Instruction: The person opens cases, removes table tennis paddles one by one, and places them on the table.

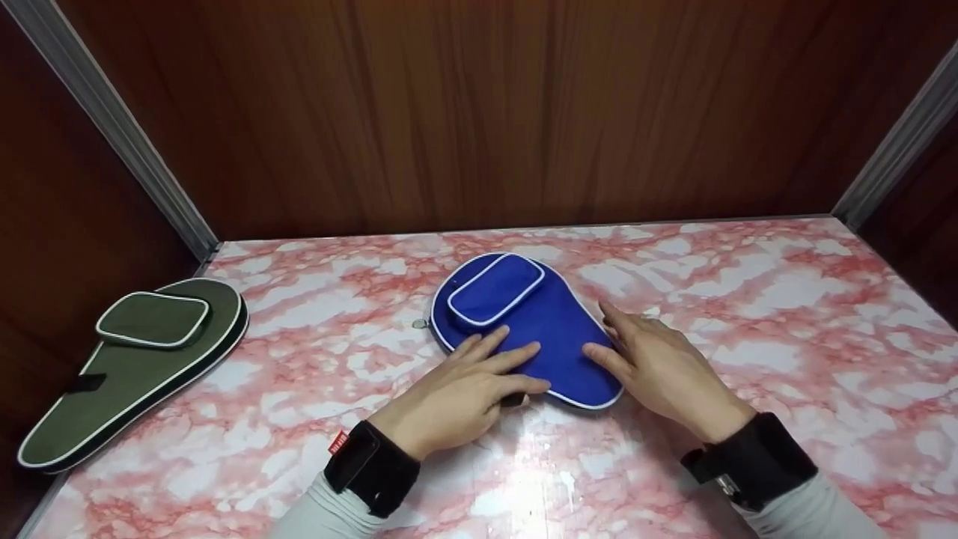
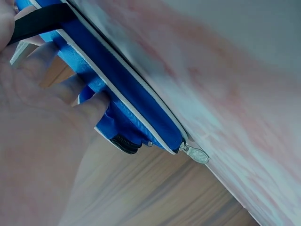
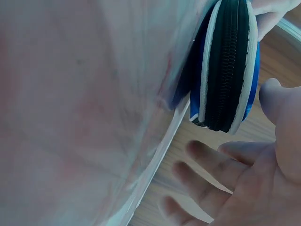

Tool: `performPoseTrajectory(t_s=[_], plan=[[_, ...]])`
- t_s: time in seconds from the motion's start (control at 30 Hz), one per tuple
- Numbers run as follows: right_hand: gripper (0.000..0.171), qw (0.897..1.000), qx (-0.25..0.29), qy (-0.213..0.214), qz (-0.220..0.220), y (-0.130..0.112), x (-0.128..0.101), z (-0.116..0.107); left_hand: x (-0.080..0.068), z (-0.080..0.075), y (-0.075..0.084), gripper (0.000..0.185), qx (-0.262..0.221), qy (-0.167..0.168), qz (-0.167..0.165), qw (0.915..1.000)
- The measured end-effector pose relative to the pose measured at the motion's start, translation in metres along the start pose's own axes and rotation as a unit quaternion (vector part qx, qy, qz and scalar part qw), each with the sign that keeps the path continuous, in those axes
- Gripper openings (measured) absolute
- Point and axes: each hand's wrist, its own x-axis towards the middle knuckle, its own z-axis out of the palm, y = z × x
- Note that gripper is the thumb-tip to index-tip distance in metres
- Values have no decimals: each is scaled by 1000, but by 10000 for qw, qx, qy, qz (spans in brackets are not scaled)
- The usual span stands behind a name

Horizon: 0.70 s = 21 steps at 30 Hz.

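**Two flat hands on one blue paddle case**

The blue case (image 1: 550, 329) is lain flat on the pink marbled tabletop (image 1: 748, 314), between the two hands and partly under them. The left hand (image 1: 460, 393) is laid on its near left part, fingers stretched out straight and pressed on the fabric; nothing is gripped. The right hand (image 1: 658, 367) is rested against the case's right edge, fingers likewise extended and relaxed, with nothing closed in them.

Much is hidden. The narrow handle end of the case is covered by the left hand's fingers, so its tip cannot be made out in the head view. In the left wrist view the left hand's fingers (image 2: 70, 94) are blurred and overexposed, and only the case's piped edge, a black strap (image 2: 40, 21) and a silver zip pull (image 2: 195, 154) beyond the fingertips are seen clearly. In the right wrist view only the case's end is shown, with its black zip (image 3: 228, 70) between white piping; whether the zip is fully closed cannot be told. Both forearms are cut off by the frame below the black wrist bands (image 1: 370, 468).

By count: two paddle cases are seen, one blue by the hands and one green case (image 1: 135, 367) well apart to the left of the left hand. One raised pocket (image 1: 494, 290) is carried on the blue case beyond the fingertips.
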Motion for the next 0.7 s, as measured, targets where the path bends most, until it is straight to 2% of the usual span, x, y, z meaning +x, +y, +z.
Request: performPoseTrajectory(t_s=[0.23,0.4,0.53,0.7], plan=[[78,9994,197,-157,247,-1,1,-4,0,-1,4,52,-102,-92,262,9996],[73,9986,259,-319,319,-1,3,-3,-4,-10,4,54,-565,-90,292,9979],[71,9990,220,-284,284,-1,3,-2,-4,-16,8,50,-706,284,-86,9971],[67,9997,111,-126,166,-3,1,-2,-1,-13,14,50,-302,908,-642,9933]])
